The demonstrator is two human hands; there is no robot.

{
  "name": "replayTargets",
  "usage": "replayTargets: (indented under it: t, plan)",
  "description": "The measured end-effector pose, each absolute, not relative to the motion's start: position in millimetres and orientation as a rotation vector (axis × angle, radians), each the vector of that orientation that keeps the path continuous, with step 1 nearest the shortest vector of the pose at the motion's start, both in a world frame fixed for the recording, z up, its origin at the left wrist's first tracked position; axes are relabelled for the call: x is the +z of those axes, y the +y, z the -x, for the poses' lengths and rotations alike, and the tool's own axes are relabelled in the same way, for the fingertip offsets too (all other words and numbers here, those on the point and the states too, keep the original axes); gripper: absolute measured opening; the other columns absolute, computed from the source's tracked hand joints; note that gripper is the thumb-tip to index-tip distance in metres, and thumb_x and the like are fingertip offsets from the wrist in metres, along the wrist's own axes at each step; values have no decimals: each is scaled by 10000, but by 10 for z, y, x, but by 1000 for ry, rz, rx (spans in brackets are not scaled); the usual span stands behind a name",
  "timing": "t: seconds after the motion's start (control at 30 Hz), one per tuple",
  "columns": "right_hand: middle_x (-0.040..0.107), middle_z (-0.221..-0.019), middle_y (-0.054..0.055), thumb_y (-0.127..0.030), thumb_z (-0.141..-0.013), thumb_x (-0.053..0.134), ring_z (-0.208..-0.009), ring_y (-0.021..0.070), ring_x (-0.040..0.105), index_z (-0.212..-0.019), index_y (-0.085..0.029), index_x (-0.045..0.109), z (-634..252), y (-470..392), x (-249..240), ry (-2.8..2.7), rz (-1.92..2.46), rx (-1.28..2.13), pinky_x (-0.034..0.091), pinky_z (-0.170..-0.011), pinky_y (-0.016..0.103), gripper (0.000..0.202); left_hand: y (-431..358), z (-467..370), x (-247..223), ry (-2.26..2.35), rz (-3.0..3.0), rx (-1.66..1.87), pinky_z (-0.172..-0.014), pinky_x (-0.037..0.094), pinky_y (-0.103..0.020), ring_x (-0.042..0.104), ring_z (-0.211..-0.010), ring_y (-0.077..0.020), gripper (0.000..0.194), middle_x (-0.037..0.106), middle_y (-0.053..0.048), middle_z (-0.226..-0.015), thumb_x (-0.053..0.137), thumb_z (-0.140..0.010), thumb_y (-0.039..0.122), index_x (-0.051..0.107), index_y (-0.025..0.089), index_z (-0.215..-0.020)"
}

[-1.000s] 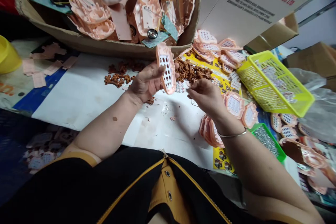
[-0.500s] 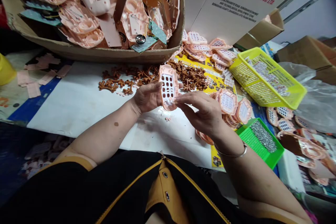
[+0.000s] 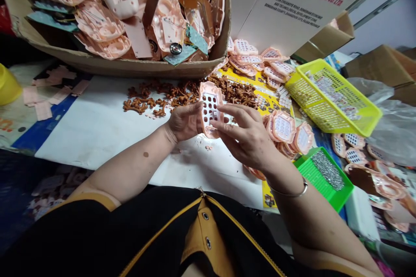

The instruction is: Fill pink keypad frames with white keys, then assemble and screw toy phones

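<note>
Head camera looks down at two bare hands over a white sheet point(image 3: 107, 125) on the table. One pink plastic cover point(image 3: 210, 108) with rows of small holes stands up on its edge between them. The left hand point(image 3: 185, 122) holds it from the left side, thumb on top and fingers curled behind. The right hand point(image 3: 248, 136) is half open, and its fingertips point(image 3: 217, 124) touch the front of the cover near the bottom. A thin bangle point(image 3: 289, 191) sits on the right wrist.

Just past the hands lies one heap of small brown pieces point(image 3: 182, 94); there are too many to count. Beyond that is one big cardboard box point(image 3: 130, 67) full of pink shells and green boards. Right beside the right hand are two more pink covers point(image 3: 290, 132) standing on a stack. Farther to the right is one yellow basket point(image 3: 334, 95), and nearer the body one green tray point(image 3: 325, 177) with tiny silver bits. Far to the left of the left hand is one yellow tub point(image 3: 7, 85).
</note>
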State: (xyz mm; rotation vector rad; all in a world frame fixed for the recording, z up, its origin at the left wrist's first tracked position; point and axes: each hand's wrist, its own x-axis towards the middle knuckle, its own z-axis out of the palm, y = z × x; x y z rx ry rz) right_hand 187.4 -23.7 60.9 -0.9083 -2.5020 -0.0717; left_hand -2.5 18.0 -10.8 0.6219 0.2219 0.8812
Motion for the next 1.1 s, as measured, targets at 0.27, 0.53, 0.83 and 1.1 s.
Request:
replayTargets:
  t: [0.27,0.53,0.83,1.1]
  plan:
    - [732,-936,35,-138,-930,580,-913,198,607,-942,-270,688,-1791,-329,584,-2436,967,-355,480,-836,356,171,170,-1,-75,200,-702,868,-976,530,-487,645,-1217,-380,638,744,-154,-1169,766,-667,559,682,168,-1164]
    - [726,-988,31,-130,-941,563,-932,204,582,-1028,-280,669,-1812,-413,665,-2540,905,-595,451,-910,380,204,189,14,-100,212,-723,912,-946,548,-503,655,-1193,-396,663,734,-166,-1208,765,-674,573,686,160,-1186]
    - [730,-1003,91,-104,-924,515,-938,239,569,-1001,-196,699,-1748,-479,706,-2624,936,-599,457,-929,401,220,174,18,-67,243,-729,904,-968,540,-530,638,-1211,-409,566,756,-112,-1173,753,-682,553,710,205,-1126]
    - [713,-1132,126,-85,-908,535,-1041,252,588,-1118,-158,663,-1794,-483,625,-2621,948,-605,472,-959,409,256,200,33,-84,284,-746,937,-881,574,-468,687,-1132,-373,625,731,-172,-1208,781,-693,506,668,138,-1185]
